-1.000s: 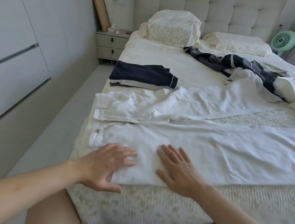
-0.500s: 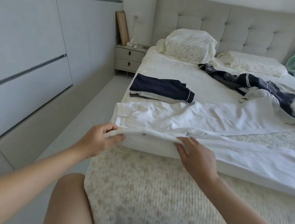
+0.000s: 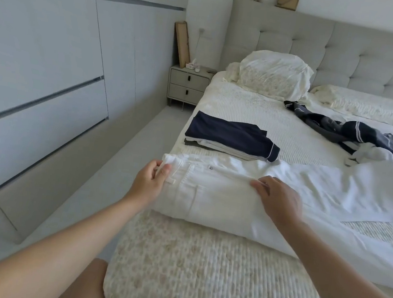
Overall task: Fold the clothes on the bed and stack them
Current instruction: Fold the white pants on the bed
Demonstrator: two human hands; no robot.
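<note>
The left grip is pinched on the waistband corner of the white trousers, whose upper edge is grasped by the right grip. The trousers are spread across the bed, near a folded stack.

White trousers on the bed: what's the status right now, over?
Both hands, left hand and right hand, grip the white trousers at the waistband. Folded stack waits behind. Nothing in the way.

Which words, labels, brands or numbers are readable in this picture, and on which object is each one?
None can be read.
White trousers: no label text visible.
Small box on the nightstand: too small and blurred to read.
Frame on the headboard: no legible writing.
</note>
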